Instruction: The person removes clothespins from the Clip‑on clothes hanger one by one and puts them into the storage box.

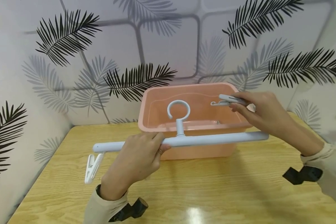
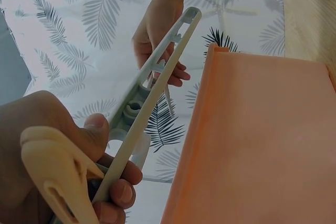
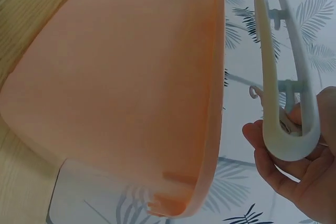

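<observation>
In the head view my left hand (image 1: 137,157) grips the bar of a pale blue-white hanger (image 1: 210,139), left of its round hook (image 1: 179,110). A white clip (image 1: 92,168) hangs from the bar's left end. Above the bar's right end, my right hand (image 1: 261,109) pinches a second clip (image 1: 231,99), with its small hooked tip pointing left. The left wrist view shows the fingers of my left hand (image 2: 68,150) curled round the bar, close behind the attached clip. In the right wrist view the bar's end partly covers the pinched clip.
Behind the hanger, a pink-orange plastic basin (image 1: 196,152) stands on the wooden table (image 1: 201,186). Something small and shiny lies inside it, too small to tell. A leaf-patterned covering (image 1: 168,40) rises at the back of the table.
</observation>
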A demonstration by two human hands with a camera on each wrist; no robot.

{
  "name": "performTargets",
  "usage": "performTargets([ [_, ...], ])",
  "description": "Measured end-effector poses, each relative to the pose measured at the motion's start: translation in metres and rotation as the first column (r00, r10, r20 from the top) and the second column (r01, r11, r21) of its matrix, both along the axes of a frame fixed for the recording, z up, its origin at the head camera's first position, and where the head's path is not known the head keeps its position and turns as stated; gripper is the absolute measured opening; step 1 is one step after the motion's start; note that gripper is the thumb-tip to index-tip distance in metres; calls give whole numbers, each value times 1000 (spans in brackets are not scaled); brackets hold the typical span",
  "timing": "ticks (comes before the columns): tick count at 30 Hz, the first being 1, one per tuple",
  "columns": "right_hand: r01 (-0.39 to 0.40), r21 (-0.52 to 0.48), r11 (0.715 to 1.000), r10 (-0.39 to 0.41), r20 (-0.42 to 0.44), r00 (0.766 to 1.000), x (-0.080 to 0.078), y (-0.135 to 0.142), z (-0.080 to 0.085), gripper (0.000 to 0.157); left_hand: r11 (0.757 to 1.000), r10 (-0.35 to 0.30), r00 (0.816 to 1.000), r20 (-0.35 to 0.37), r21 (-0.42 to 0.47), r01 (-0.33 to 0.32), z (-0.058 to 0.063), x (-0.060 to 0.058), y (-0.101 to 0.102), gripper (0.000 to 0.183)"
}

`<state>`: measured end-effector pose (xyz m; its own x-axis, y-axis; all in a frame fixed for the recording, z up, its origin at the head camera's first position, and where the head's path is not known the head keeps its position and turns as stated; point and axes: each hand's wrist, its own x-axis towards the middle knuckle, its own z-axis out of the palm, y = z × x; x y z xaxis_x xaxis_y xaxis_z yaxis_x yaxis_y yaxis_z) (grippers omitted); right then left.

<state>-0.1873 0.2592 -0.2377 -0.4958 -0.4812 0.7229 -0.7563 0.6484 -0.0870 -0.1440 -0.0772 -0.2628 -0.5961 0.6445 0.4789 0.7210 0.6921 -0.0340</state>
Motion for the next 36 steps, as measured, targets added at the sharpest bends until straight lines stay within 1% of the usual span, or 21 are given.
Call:
performTargets([
  [1, -5, 15, 1000, 5, -3, 1000, -3, 0, 1, 28, 1000, 1, 1000, -1, -1, -1, 0, 0, 0, 32],
  [2, -6, 31, 1000, 6, -2, 1000, -6, 0, 3, 27, 1000, 0, 1000, 1, -2, 0, 0, 0, 0, 32],
  [5, 0, 73, 997, 0, 11, 1000, -12, 1, 10, 15, 1000, -1, 1000, 2, -4, 1, 0, -1, -1, 32],
  [6, 5, 89, 996, -6, 16, 1000, -14, 0, 12, 15, 1000, -1, 1000, 0, -4, 1, 1, -1, -1, 32],
  [8, 18, 117, 993, -23, 39, 999, -16, -1, 16, 23, 1000, -1, 1000, -3, -3, 1, 0, -2, -1, 32],
  [9, 24, 131, 991, -31, 49, 998, -18, -2, 18, 25, 1000, -1, 1000, -7, -2, 1, 0, -2, -1, 32],
  [12, 41, 172, 984, -57, 93, 994, -22, -6, 20, 22, 1000, -3, 1000, -10, -2, 3, -1, -2, -1, 32],
  [14, 42, 190, 981, -67, 123, 990, -25, -9, 20, 19, 1000, -4, 1000, -5, -3, 4, -1, -2, -1, 32],
  [18, 28, 218, 976, -61, 146, 987, -31, -11, 15, 18, 1000, -6, 1000, -1, -4, 6, -2, -2, -1, 32],
  [26, -9, 250, 968, -24, 130, 991, -44, -11, 9, 18, 1000, -7, 1000, -4, 0, 7, -2, -3, -2, 31],
  [31, 0, 273, 962, -43, 153, 987, -50, -11, 8, 16, 1000, -9, 1000, -6, 3, 9, -2, -3, -2, 31],
  [36, 42, 306, 951, -104, 192, 976, -56, -12, 7, 12, 1000, -6, 1000, -8, 1, 6, -2, -2, -2, 32],
])
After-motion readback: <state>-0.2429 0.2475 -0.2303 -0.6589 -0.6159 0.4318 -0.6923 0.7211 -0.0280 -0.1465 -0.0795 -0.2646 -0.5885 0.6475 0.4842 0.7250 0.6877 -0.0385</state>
